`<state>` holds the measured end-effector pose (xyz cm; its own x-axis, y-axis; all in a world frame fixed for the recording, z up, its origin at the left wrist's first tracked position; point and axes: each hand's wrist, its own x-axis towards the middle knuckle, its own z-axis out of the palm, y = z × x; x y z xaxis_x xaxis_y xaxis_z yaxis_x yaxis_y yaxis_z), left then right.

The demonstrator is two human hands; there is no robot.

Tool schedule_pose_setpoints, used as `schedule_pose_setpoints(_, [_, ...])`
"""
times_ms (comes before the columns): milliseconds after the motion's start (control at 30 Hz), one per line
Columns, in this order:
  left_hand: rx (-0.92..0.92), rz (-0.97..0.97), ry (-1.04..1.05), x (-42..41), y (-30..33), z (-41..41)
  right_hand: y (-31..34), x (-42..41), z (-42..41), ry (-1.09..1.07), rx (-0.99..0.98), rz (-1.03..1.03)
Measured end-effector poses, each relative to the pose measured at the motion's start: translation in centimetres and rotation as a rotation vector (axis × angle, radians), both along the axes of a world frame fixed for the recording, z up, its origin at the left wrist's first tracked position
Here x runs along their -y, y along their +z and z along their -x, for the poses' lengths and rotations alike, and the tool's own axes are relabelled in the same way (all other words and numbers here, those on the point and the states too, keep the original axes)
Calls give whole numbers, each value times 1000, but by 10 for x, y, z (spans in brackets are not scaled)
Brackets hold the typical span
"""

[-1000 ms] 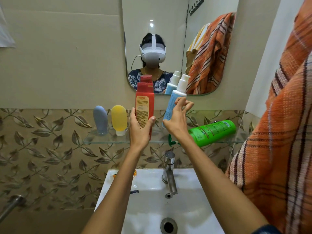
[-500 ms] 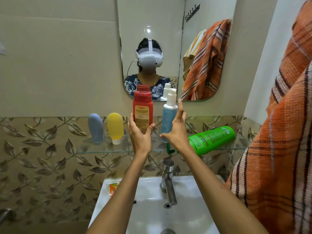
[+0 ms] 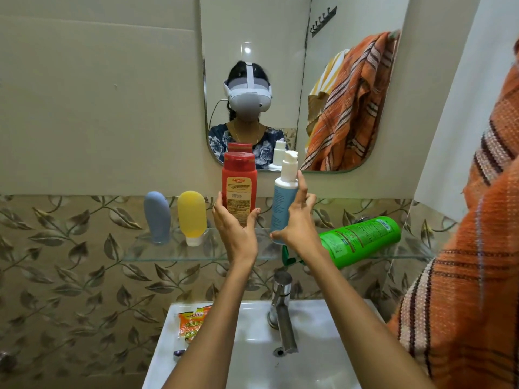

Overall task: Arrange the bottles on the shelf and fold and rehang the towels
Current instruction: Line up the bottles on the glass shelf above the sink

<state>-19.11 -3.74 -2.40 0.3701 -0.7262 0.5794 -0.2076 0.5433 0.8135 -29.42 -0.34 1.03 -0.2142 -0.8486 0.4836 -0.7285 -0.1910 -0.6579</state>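
Blue pump bottle (image 3: 283,203) now upright, right hand (image 3: 295,226) grasping it, left hand (image 3: 236,228) grasping red bottle (image 3: 239,186)

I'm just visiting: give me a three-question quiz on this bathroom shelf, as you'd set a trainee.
1. True or false: the green bottle stands upright on the shelf.
2. Which hand grips the red bottle? A) left hand B) right hand
3. Fill in: the yellow tube stands beside a ____ tube.

Key: 1 false, it lies on its side; 2 A; 3 blue.
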Motion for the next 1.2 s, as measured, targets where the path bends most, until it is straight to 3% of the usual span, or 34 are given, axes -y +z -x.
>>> schedule_pose_setpoints(767, [95,-93,28,-17,3,-3,23,-24,7,4,9,-27])
schedule_pose_setpoints(933, [159,96,121,-41,7,8,30,-33,28,-43,6,-4])
schedule_pose_setpoints(1200, [234,259,1,-77,23,39,28,-51,78,-84,30,-161])
